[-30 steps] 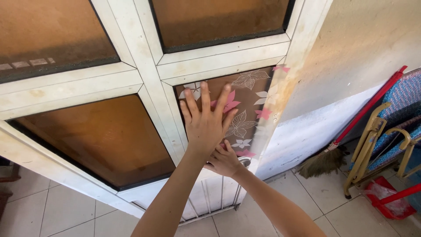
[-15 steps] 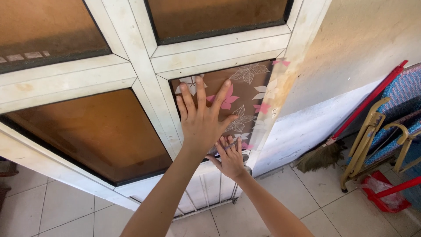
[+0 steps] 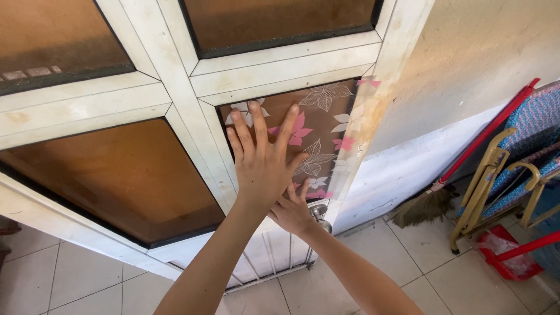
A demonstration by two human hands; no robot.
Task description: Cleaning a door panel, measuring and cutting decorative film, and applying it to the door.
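A clear film printed with pink and white flowers (image 3: 326, 125) lies over the brown glass pane at the lower right of a white-framed door (image 3: 280, 70). The film's right edge overlaps the frame and wall. My left hand (image 3: 262, 157) lies flat on the film's left half with its fingers spread. My right hand (image 3: 291, 211) sits just below, partly hidden under the left wrist. Its fingertips touch the film's bottom edge, beside a round metal door knob (image 3: 318, 211). Neither hand holds anything.
A broom (image 3: 421, 205) with a red handle leans on the wall to the right. Yellow metal-framed chairs with blue patterned cushions (image 3: 525, 157) stand at the far right, above a red plastic item (image 3: 501, 256) on the tiled floor. Other door panes are bare brown glass.
My left hand stays pressed on the film. My right hand has spread its fingers against the film's lower edge. The view has shifted slightly.
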